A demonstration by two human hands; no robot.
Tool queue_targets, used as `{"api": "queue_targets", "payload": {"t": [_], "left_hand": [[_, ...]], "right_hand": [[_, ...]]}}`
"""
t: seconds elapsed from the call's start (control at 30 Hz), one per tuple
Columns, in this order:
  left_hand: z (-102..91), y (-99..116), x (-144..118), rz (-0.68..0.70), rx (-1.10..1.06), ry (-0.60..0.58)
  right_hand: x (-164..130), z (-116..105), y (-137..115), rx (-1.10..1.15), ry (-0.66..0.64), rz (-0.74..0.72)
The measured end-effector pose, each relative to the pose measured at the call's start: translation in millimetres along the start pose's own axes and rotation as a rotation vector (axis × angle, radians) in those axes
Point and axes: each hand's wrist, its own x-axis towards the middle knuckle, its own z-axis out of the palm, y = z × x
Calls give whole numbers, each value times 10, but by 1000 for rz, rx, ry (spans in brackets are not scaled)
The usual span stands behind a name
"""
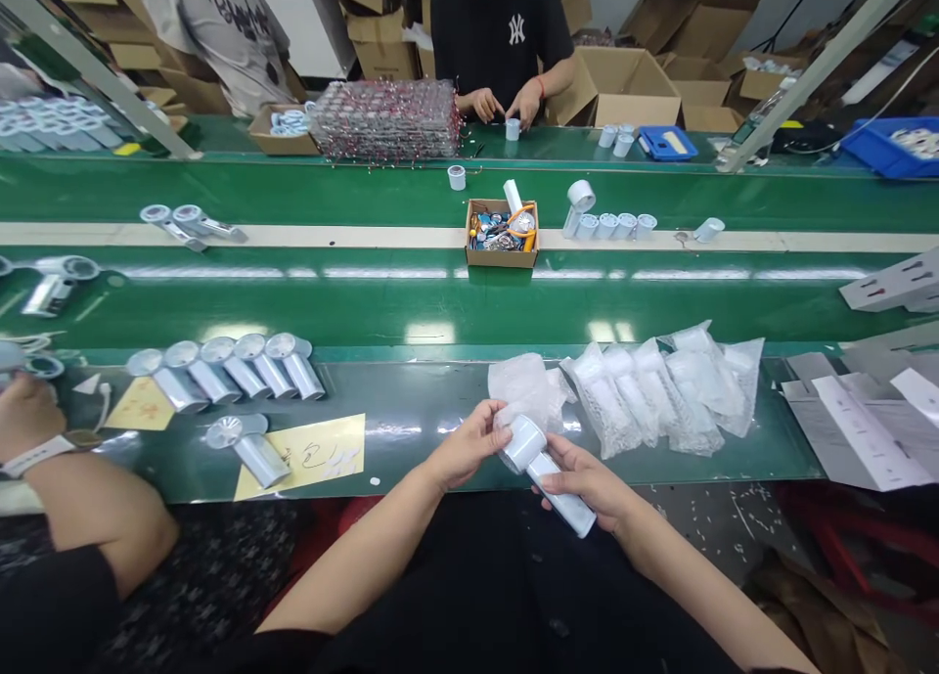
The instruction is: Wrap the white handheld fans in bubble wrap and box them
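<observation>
Handheld fan (550, 473): white, tilted, at the near edge of the bench (411, 410), just beside the bubble bag (524, 390).
Left hand (469, 444): fingers closed on the bag at the fan's head.
Right hand (587, 478): curled around the fan's handle.
Bagged fans (664, 385): right of the bubble bag.

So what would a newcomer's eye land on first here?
Probably the two hands at bottom centre: the right hand holds a white handheld fan while the left hand works a clear plastic bag at its head. Next, the row of bagged fans to the right, and the unbagged fans lined up left.
</observation>
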Motion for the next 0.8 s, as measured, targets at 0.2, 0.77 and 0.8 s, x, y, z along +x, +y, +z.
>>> {"api": "queue_targets", "payload": {"t": [0.2,0.77,0.8], "left_hand": [[-274,62,30,53,616,-151],[246,-109,-204,1104,1366,101],[337,-110,-196,1047,1305,1]], "right_hand": [[-77,126,-55,-64,60,19],[-31,277,-99,175,521,-182],[-14,282,-72,175,561,-203]]}}
